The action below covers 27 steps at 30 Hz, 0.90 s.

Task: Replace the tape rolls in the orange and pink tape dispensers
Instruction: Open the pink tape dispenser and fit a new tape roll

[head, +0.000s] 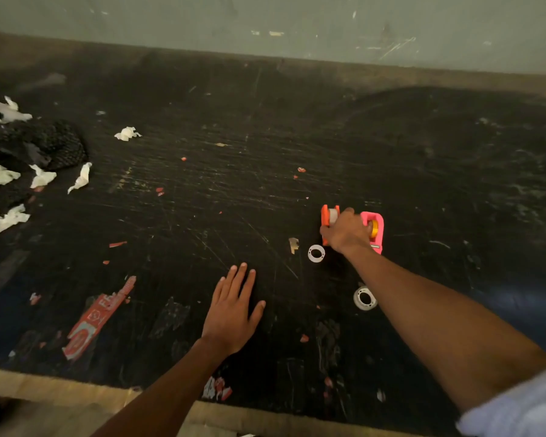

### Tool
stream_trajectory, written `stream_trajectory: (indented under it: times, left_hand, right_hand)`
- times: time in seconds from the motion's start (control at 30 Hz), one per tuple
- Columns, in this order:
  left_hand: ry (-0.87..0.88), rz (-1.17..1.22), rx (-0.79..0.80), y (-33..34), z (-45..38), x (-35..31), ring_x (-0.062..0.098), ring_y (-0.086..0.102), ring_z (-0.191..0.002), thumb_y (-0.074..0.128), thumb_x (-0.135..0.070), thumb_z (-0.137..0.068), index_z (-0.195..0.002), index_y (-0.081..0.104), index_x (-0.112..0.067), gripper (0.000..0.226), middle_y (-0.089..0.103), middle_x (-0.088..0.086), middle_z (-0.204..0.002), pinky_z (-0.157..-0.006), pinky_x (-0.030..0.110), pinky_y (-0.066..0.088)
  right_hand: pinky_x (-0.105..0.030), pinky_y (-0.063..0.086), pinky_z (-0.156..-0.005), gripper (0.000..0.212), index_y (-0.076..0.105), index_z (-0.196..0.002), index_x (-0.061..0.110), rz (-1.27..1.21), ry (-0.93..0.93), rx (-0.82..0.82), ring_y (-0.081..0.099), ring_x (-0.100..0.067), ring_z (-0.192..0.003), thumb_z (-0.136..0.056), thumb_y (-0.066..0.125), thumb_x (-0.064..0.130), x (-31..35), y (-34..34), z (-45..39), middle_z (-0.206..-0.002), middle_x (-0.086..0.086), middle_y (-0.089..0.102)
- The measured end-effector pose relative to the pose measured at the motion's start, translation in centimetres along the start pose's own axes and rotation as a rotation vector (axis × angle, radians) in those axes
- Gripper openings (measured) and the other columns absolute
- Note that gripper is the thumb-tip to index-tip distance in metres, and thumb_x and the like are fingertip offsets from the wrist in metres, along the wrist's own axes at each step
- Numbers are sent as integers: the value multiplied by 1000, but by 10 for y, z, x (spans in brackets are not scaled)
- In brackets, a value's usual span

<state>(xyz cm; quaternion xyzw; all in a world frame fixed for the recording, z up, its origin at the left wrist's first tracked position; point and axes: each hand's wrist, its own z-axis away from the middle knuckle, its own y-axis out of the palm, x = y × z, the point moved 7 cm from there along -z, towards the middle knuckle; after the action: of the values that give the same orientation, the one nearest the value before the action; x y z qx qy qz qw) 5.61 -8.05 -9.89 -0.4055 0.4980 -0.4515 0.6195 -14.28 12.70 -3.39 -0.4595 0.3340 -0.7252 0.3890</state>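
Your right hand (347, 231) reaches forward and lies over two tape dispensers, fingers curled down between them; whether it actually grips either one cannot be told. The orange dispenser (327, 217) stands just left of the knuckles with a pale roll seated in it. The pink dispenser (375, 230) stands just right of the hand, showing a yellow hub. Near your right wrist, an empty white core ring (316, 253) lies flat on the black, scratched table (454, 171). Closer to you, beside the forearm, lies a clear tape roll (364, 298). Your left hand (234, 310) rests palm down on the table, fingers spread, holding nothing. Crumpled white paper scraps (4, 175) lie at far left.
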Motion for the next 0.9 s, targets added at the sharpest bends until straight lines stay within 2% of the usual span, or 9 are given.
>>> stream_trajectory:
  times: [0.13, 0.3, 0.5, 0.57, 0.67, 0.73, 0.8, 0.87, 0.9]
  left_hand:
    - [0, 35, -4, 1, -2, 1, 16, -13, -150, 21, -59, -93, -157, 5, -22, 75, -3, 3, -167, -121, 37, -6]
    - [0, 43, -10, 1, -2, 2, 16, -14, -149, 17, -61, -91, -157, 6, -22, 77, -2, 3, -167, -121, 37, -6]
    - [-11, 66, 13, -1, -2, 1, 17, -13, -152, 30, -55, -98, -157, 3, -23, 72, -6, 1, -168, -122, 37, -7]
    - [-11, 87, 13, -2, -3, 1, 17, -13, -152, 34, -53, -100, -157, 4, -23, 72, -5, 1, -168, -122, 37, -7]
    - [-14, 100, 15, -1, -4, 1, 17, -13, -152, 35, -53, -99, -157, 4, -23, 72, -5, 1, -168, -123, 37, -6]
    - [-14, 103, 13, -2, -3, 1, 18, -11, -153, 35, -53, -99, -157, 5, -23, 72, -4, 1, -168, -123, 38, -5]
    - [-13, 107, 13, -2, -3, 1, 18, -10, -153, 35, -53, -99, -157, 6, -23, 72, -3, 1, -168, -124, 38, -4]
    - [-14, 111, 13, -2, -2, 1, 18, -9, -153, 36, -53, -99, -157, 7, -23, 72, -3, 1, -168, -124, 38, -4]
    - [-16, 109, 9, -2, -2, 1, 19, -9, -154, 36, -53, -99, -157, 7, -23, 72, -2, 2, -168, -124, 39, -3]
  right_hand:
    - [-41, 53, -91, 71, 38, -141, 5, -39, 12, 30, 61, -33, -115, -84, 74, 29, 0, 8, -3, -132, -19, 57]
    - [-41, 54, -92, 71, 38, -140, 4, -42, 24, 40, 62, -32, -113, -85, 74, 29, 0, 8, -5, -130, -19, 58]
    - [-42, 55, -94, 69, 39, -139, 5, -84, 43, 44, 63, -32, -114, -85, 74, 30, 0, 10, 0, -129, -18, 60]
    - [-42, 55, -92, 72, 38, -141, 5, -85, 52, 57, 63, -32, -113, -86, 72, 36, 0, 10, 1, -130, -18, 59]
    - [-44, 51, -93, 81, 34, -145, 5, -144, 47, 39, 58, -34, -118, -88, 60, 56, -1, 8, 8, -137, -20, 51]
    - [-46, 51, -95, 71, 37, -141, 7, -234, -14, -56, 56, -33, -119, -91, 57, 53, -1, 3, 19, -137, -18, 48]
    - [-47, 55, -92, 46, 46, -127, 13, -356, -115, -166, 61, -27, -108, -93, 62, 38, -4, 2, 34, -126, -13, 53]
    - [-44, 58, -88, 30, 51, -118, 16, -389, -180, -167, 63, -21, -101, -93, 64, 26, -13, 12, 50, -121, -10, 56]
    - [-41, 58, -89, 29, 52, -119, 17, -344, -206, -135, 63, -20, -103, -93, 65, 22, -17, 19, 58, -123, -9, 55]
